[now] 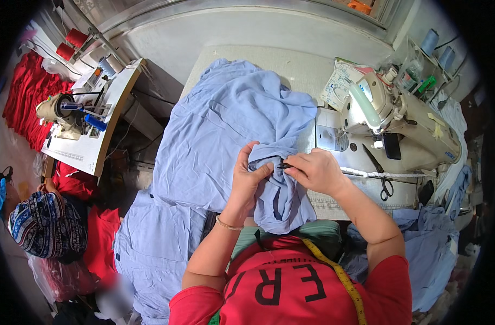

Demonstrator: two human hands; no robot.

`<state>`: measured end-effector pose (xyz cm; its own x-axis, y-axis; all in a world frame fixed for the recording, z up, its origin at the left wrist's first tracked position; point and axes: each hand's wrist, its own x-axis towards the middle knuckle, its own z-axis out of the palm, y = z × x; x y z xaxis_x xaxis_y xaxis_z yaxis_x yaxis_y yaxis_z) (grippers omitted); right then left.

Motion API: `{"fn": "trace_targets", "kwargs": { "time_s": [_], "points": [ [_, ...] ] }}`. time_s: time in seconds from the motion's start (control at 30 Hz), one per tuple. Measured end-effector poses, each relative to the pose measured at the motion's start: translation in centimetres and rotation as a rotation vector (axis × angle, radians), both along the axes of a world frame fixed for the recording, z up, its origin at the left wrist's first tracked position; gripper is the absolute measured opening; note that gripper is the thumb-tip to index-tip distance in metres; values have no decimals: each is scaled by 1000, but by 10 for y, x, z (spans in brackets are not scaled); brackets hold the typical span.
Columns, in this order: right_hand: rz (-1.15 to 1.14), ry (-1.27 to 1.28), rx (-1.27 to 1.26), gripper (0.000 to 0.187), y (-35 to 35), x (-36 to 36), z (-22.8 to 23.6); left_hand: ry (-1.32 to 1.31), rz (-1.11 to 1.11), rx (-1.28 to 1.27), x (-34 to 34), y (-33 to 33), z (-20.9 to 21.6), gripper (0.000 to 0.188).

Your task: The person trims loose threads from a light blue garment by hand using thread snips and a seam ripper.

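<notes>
Bunched light blue cloth (282, 203), part of a garment, hangs between my hands over the table's front edge. My left hand (248, 176) is closed on its folded edge, thumb on top. Fingers curled, my right hand (315, 170) grips small dark thread snips (284, 166), mostly hidden in the fist. Their tips touch the cloth close to my left thumb. The rest of the blue garment (225, 119) spreads in wrinkles across the table beyond my hands.
At right stands a sewing machine (404, 122), with black scissors (381, 176) and a black phone-like object (392, 146) beside it. A second machine table (90, 130) is at left. More blue cloth (155, 238) hangs near my left side. A person in patterned clothing (47, 225) sits at far left.
</notes>
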<state>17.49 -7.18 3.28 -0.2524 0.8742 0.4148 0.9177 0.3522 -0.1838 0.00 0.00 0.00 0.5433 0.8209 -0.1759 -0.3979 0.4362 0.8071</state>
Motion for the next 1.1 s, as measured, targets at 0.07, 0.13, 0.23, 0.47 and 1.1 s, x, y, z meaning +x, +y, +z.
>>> {"fn": "trace_targets", "kwargs": {
  "time_s": [0.07,0.13,0.23,0.47,1.1],
  "points": [
    [7,-123,91,14,1,-2,-1,7,12,-11,1,-1,2,57],
    [3,-178,133,13,1,-2,-4,18,14,14,2,1,1,56],
    [-6,-210,140,13,1,-3,-4,44,21,40,3,0,0,55],
    [-48,-190,75,12,-1,-5,-10,105,37,115,4,0,-2,55],
    [-214,738,-132,31,-19,-16,0,114,-19,142,-15,-16,-3,64]
  ]
}}
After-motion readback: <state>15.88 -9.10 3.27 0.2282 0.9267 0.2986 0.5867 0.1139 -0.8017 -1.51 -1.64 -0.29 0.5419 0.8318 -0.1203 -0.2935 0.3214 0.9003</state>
